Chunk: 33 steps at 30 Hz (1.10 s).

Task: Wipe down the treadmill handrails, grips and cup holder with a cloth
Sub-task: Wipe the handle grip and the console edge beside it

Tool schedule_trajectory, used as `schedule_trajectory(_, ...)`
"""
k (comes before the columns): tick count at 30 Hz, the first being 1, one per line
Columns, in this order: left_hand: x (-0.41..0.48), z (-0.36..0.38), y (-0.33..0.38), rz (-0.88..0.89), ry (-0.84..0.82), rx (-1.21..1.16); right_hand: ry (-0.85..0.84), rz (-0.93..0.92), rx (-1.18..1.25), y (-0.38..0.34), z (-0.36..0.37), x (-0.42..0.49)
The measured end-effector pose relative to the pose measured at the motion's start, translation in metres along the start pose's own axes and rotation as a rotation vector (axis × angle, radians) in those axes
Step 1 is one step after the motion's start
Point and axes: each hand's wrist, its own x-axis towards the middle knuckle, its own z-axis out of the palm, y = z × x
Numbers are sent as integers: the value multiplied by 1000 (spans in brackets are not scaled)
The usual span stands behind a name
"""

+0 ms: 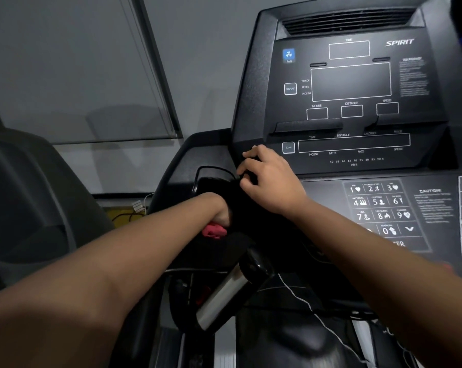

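Note:
The black treadmill cup holder [206, 171] sits at the left of the console. My left hand [222, 211] reaches down into it, mostly hidden in the dark well, and grips a pink cloth [214, 231] that shows just under the wrist. Just to the right, my right hand [271, 179] has its fingers curled over the console edge beside the cup holder. Below both forearms, the shiny metal pulse grip [224, 296] of the handrail angles down to the left.
The console display panel [350, 83] rises ahead, with a number keypad [381, 205] at the right. A thin white cord [304, 301] trails across the lower frame. A second dark machine [25, 197] stands at the left, and a grey wall lies behind.

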Motion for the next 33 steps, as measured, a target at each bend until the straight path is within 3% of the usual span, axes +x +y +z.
schedule_trajectory(3,8,5,-10,29,-85,-146,19,-7,-18,0,2,1)
schedule_trajectory(10,12,15,-11,186,147,-418,35,-5,-22,1,3,3)
schedule_trajectory(13,19,21,-7,397,268,-540,33,0,-26,1,3,3)
schedule_trajectory(17,20,28,-5,410,407,-964,28,12,-29,0,4,2)
schedule_trajectory(20,10,18,4,333,384,-1364,27,13,-29,-1,3,2)
schedule_trajectory(25,-12,3,3,453,503,-1771,-7,23,-14,-3,0,0)
schedule_trajectory(27,-9,-1,-5,466,740,-1721,-13,25,-19,-3,0,0)
schedule_trajectory(30,-5,-9,-15,534,1144,-1318,-11,31,-27,-5,0,-1)
schedule_trajectory(31,2,-9,-17,562,1202,-1122,-11,32,-24,-6,0,-1)
schedule_trajectory(33,9,-1,-17,535,1157,-771,-8,27,-13,-7,0,-1)
